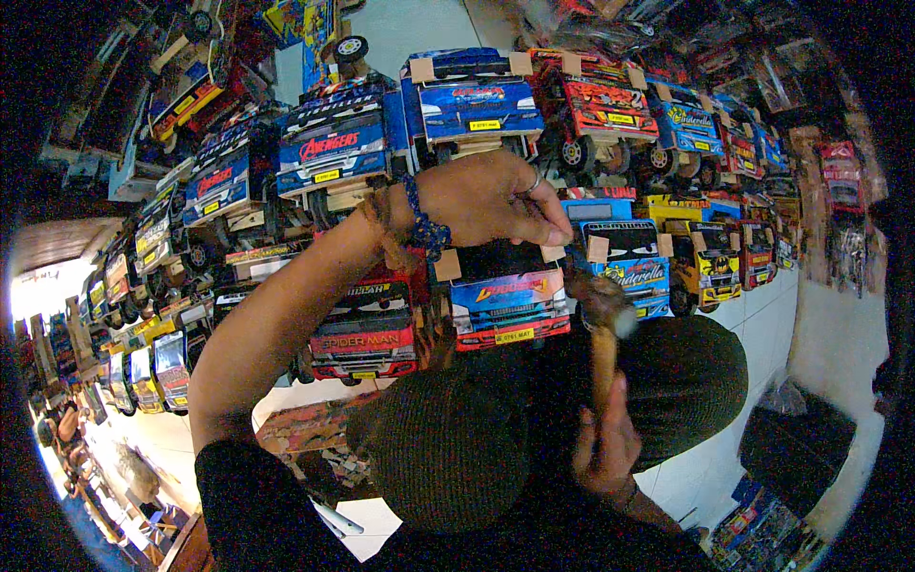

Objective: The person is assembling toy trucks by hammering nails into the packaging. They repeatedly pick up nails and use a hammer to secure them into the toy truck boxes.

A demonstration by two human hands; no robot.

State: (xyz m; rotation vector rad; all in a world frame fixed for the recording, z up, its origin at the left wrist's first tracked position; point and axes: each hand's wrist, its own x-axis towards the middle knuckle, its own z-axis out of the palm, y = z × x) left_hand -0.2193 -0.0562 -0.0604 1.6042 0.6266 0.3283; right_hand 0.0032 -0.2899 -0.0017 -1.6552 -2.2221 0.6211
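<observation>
My left hand (496,200), with a beaded bracelet and a ring, lies over the roof of a toy truck with a blue and red front (510,300). Its fingertips pinch at the truck's top right corner, by a tan tab; whatever small thing they may hold is too small to tell. My right hand (605,443) grips the wooden handle of a hammer (603,353). The hammer's head hangs blurred just right of that truck. Dark knit fabric over my knees (448,448) hides the truck's lower part.
Rows of colourful toy trucks (477,105) fill the floor ahead and curve off to the left (157,362). Yellow and black trucks (710,262) stand to the right. Pale floor tiles (772,315) show on the right, and packaged goods (762,534) lie at lower right.
</observation>
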